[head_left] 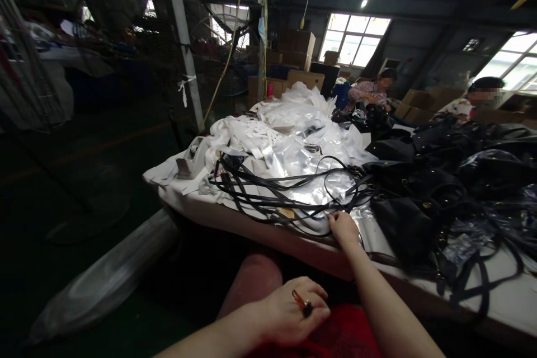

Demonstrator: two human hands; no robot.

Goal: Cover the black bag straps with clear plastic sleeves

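Note:
My left hand (293,309) is low over my lap, its fingers curled together and their tips hidden. A small orange-and-black item (302,304) lies across those fingers; its kind is unclear. Over at the table's near edge, my right hand (344,229) has its thumb and fingertips closed beside a clear plastic bag (314,190) and thin black straps (268,201). What they pinch, if anything, is too small to make out. The straps run leftward across the tabletop in a loose bundle. Black handbags (409,229) are heaped to the right of this hand.
White and clear wrapping (289,109) is piled across the table (235,218). A tape dispenser (195,159) stands at its left corner. Two people (367,95) sit beyond the bags. A metal post (184,45) rises behind the table; a long wrapped roll (109,274) leans at lower left.

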